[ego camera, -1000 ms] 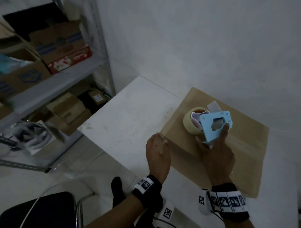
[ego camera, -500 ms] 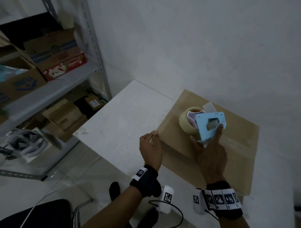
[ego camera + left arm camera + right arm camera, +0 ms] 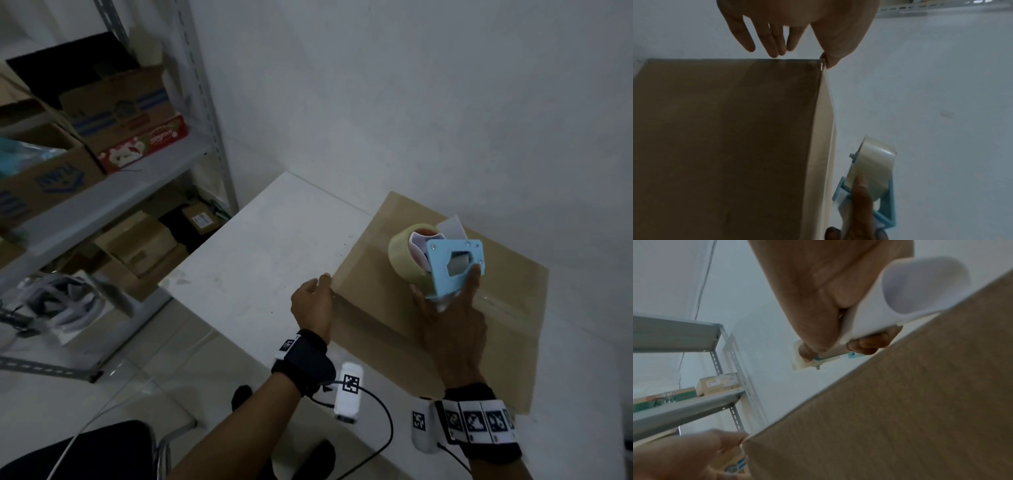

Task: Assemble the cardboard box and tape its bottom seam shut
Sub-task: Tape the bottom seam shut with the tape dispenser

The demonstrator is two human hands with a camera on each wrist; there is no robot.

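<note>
The box stands on the white table, close to the wall, with its closed bottom face turned up. A faint shiny strip lies on this face near the right hand; it looks like tape along the seam, but the light is too weak to be sure.

The left hand is at the near left corner of the box. In the left wrist view its thumb touches the corner edge, and the other fingers are straight and loose above the top edge, holding nothing. The right hand has its fingers curled around the white handle of the dispenser, which carries the tape roll and hangs above the box top.

I judge that the taping is near its end or a new strip is about to start. The main risk is that the box slides on the smooth table when the dispenser pulls, because the left hand only touches one corner and does not press down. Then the strip may go crooked and miss the seam. The flaps can also sink under pressure, so the tape bridges without sticking. The loose tape end may fold on itself if the dispenser tilts.

To the left stands a metal shelf with cartons.
</note>
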